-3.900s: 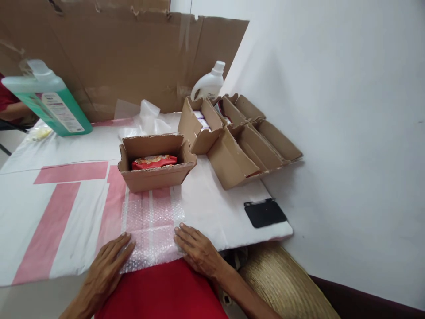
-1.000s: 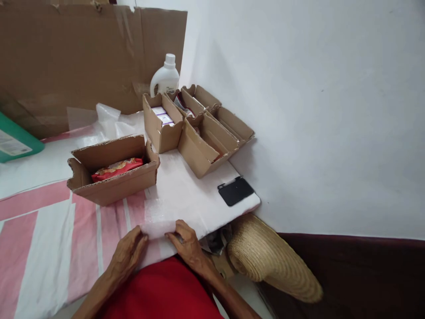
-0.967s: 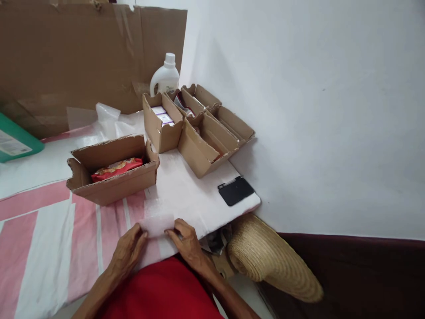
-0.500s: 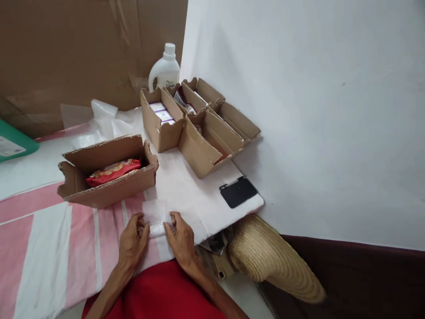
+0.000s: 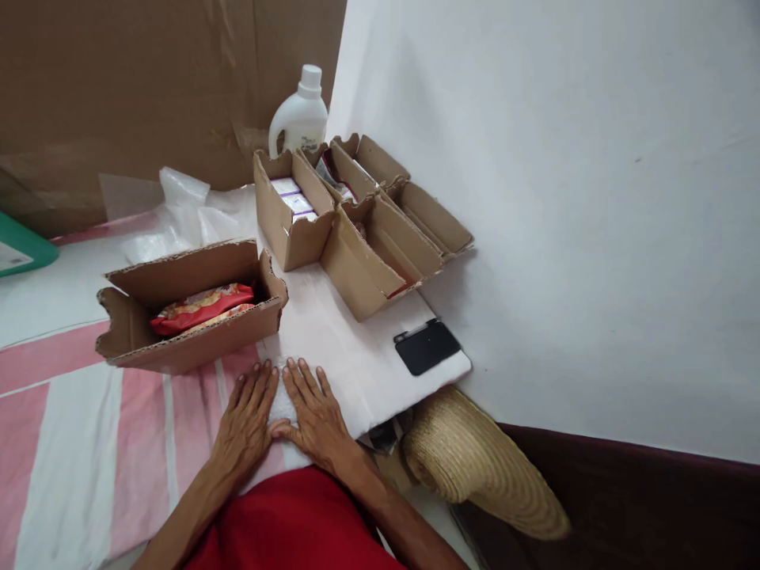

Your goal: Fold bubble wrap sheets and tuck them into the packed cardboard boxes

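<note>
A small piece of bubble wrap [image 5: 281,405] lies on the cloth-covered table at the near edge, largely hidden under my palms. My left hand [image 5: 246,413] rests flat over its left side with the fingers stretched forward. Over its right side lies my right hand [image 5: 312,408], fingers spread and the thumb reaching toward the left hand. Just beyond my left hand stands an open cardboard box [image 5: 195,348] holding red patterned packets [image 5: 205,307].
Several open cardboard boxes [image 5: 350,277] stand together against the white wall, one with white-and-purple packs [image 5: 295,199]. Behind them is a white jug [image 5: 302,111]. A black phone-like object [image 5: 427,347] lies near the right corner, above a straw hat [image 5: 480,459]. Clear plastic [image 5: 184,206] lies at the back.
Both hands have gone from pinching the bubble wrap's edges to lying flat on top of it. My view has shifted slightly.
</note>
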Tool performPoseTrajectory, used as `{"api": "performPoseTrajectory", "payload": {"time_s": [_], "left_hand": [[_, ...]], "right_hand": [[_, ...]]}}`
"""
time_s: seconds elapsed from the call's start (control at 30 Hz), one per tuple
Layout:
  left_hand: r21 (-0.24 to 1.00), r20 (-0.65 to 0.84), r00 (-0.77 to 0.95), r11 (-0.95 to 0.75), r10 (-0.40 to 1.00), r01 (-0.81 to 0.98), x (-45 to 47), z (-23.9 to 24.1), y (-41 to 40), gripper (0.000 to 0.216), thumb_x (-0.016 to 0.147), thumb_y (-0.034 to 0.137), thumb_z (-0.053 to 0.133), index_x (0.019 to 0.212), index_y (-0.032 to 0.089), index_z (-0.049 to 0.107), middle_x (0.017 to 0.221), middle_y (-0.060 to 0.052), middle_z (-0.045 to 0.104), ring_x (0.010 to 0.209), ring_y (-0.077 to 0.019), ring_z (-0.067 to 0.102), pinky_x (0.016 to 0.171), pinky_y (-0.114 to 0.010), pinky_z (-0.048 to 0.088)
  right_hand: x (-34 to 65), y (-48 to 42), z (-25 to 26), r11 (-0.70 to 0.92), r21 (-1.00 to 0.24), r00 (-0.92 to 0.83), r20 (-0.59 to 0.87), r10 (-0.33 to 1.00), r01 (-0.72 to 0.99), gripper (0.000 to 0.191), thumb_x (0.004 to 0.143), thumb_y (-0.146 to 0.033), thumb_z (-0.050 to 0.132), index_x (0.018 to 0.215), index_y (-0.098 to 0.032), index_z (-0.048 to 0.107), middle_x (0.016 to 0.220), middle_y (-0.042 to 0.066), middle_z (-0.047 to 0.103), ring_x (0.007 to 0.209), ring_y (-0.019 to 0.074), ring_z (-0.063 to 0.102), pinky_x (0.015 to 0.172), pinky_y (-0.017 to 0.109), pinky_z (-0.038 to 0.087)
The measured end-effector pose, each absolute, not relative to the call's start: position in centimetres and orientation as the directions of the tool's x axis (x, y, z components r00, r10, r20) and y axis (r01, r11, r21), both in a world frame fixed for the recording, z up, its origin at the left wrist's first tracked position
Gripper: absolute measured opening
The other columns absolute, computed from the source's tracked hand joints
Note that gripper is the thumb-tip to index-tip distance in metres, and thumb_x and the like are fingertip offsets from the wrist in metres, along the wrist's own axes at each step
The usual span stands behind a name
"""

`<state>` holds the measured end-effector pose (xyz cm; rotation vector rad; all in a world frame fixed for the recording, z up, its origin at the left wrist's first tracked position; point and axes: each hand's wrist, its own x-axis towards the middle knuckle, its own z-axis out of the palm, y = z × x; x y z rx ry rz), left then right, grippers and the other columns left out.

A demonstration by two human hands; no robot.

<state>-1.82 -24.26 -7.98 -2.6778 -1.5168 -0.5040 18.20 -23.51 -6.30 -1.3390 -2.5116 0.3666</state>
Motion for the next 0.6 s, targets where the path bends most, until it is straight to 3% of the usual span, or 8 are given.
{"api": "performPoseTrajectory", "payload": {"time_s": [0.13,0.2,0.27,0.37,0.43,0.5,0.6], "left_hand": [[0.165,0.28,0.432,-0.486,0.857,0.858,-3.4,-6.9,-25.0,0.086,0.094,0.056,0.053,0.162,0.012,0.022,0.161,-0.021,0.04,0.15,-0.038,0.034,0.12,-0.055,0.03],[0.235,0.264,0.398,-0.459,0.879,0.857,-3.8,-6.4,-25.2,0.087,0.093,0.057,0.054,0.161,0.013,0.023,0.16,-0.022,0.04,0.149,-0.0385,0.036,0.118,-0.057,0.033],[0.318,0.253,0.358,-0.427,0.899,0.846,-3.9,-6.3,-25.3,0.081,0.096,0.051,0.053,0.161,0.015,0.023,0.158,-0.021,0.043,0.147,-0.0362,0.04,0.116,-0.054,0.037],[0.38,0.301,0.299,-0.401,0.906,0.833,-3.3,-6.5,-24.9,0.067,0.099,0.036,0.05,0.16,0.02,0.027,0.151,-0.018,0.052,0.14,-0.0316,0.049,0.11,-0.048,0.046],[0.399,0.345,0.27,-0.401,0.899,0.824,-2.8,-6.4,-24.7,0.062,0.099,0.032,0.051,0.157,0.023,0.032,0.145,-0.017,0.057,0.136,-0.0303,0.053,0.107,-0.047,0.049],[0.446,0.365,0.273,-0.425,0.89,0.788,-2.6,-5.8,-24.6,0.063,0.097,0.039,0.056,0.155,0.023,0.036,0.145,-0.017,0.058,0.135,-0.0301,0.054,0.106,-0.046,0.051],[0.546,0.369,0.29,-0.458,0.883,0.701,-3.1,-3.8,-24.9,0.078,0.087,0.059,0.067,0.152,0.024,0.042,0.146,-0.017,0.058,0.136,-0.0313,0.055,0.106,-0.046,0.054]], "right_hand": [[19.3,-24.0,-5.6,0.528,-0.291,-0.511,0.137,0.848,0.798,0.096,0.095,-0.063,0.056,0.162,-0.006,0.017,0.167,0.025,0.023,0.156,0.0374,0.017,0.12,0.058,0.028],[19.4,-24.2,-4.7,0.538,-0.267,-0.513,0.161,0.843,0.8,0.089,0.095,-0.057,0.061,0.16,-0.01,0.025,0.164,0.024,0.03,0.153,0.0397,0.023,0.117,0.058,0.031],[19.2,-24.2,-4.0,0.596,-0.245,-0.562,0.199,0.803,0.765,0.067,0.097,-0.045,0.062,0.152,-0.014,0.042,0.152,0.021,0.049,0.143,0.0377,0.039,0.11,0.054,0.039],[18.4,-23.8,-3.9,0.732,-0.192,-0.688,0.251,0.681,0.654,0.024,0.1,-0.024,0.059,0.121,-0.013,0.063,0.109,0.012,0.071,0.104,0.0277,0.062,0.084,0.041,0.049],[17.9,-23.4,-4.0,0.78,-0.152,-0.733,0.272,0.624,0.607,0.01,0.098,-0.014,0.057,0.104,-0.013,0.066,0.09,0.007,0.069,0.084,0.0238,0.061,0.071,0.037,0.047],[17.6,-22.8,-3.7,0.8,-0.134,-0.747,0.294,0.596,0.585,0.011,0.095,-0.009,0.055,0.094,-0.013,0.065,0.083,0.006,0.066,0.075,0.0226,0.059,0.065,0.036,0.045],[17.6,-21.7,-0.9,0.774,-0.273,-0.704,0.322,0.633,0.571,0.015,0.094,-0.009,0.052,0.088,-0.017,0.064,0.077,0.005,0.065,0.068,0.021,0.058,0.063,0.035,0.045]]}}
